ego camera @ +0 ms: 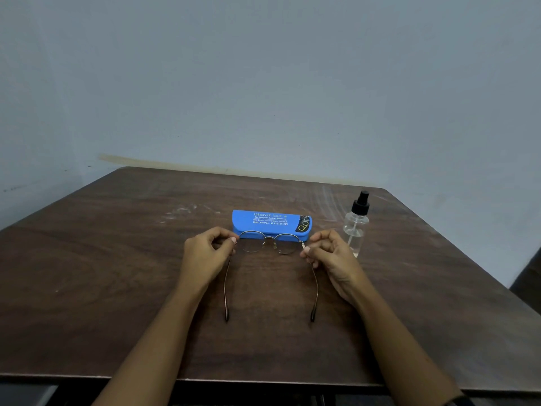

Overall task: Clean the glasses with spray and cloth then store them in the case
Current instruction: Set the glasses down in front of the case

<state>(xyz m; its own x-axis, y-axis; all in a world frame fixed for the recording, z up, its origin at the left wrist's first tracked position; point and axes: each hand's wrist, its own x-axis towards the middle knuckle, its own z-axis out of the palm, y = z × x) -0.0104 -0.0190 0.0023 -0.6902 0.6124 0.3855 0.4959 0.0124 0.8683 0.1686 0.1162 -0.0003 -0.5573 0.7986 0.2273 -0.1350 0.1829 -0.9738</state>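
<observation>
While my left hand [207, 253] and right hand [328, 254] pinch the glasses [270, 244] at both hinges, temples unfolded toward me, the closed blue case [272, 222] sits just behind; spray bottle [355, 227] at right.

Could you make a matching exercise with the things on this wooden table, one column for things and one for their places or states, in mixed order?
Things:
1. round thin-metal-frame glasses
2. blue plastic glasses case
3. clear spray bottle with black nozzle
4. dark brown wooden table

Places or states:
A. closed, lying behind the glasses
B. held at both hinges by the left hand and right hand, temples unfolded
C. carries all the other things
D. standing upright to the right of the case

Pairs: 1-B, 2-A, 3-D, 4-C
</observation>
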